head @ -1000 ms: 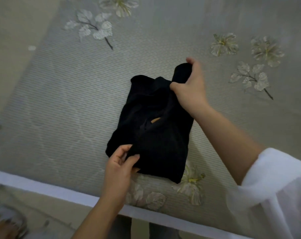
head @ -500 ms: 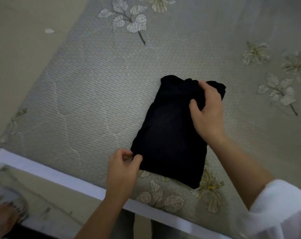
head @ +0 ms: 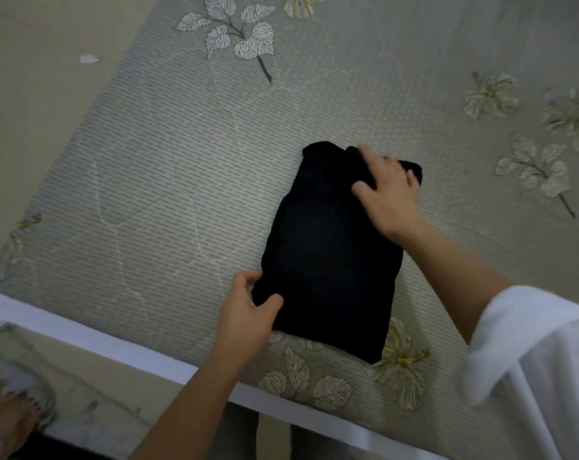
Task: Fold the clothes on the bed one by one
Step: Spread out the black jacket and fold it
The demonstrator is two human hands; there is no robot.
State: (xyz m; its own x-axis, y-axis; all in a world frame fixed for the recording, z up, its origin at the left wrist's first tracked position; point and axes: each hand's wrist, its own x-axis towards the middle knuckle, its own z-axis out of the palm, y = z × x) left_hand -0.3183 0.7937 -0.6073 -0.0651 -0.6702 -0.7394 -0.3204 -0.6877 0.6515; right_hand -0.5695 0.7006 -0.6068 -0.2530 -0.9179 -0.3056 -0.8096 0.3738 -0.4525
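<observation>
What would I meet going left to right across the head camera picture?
Bare foot in a pale sandal → left hand gripping a near corner → folded black fabric garment on the patterned bed → loose white fabric sleeve. The right hand rests on the garment, so its place is unclear.

One wide-angle camera, worn on the head, looks steeply down and forward from the near edge of the bed [head: 182,161], close above the folded black garment [head: 331,260] at frame centre; floor [head: 32,94] shows along the left side.

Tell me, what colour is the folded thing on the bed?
The folded garment is plain black, best seen in the head view.
</observation>
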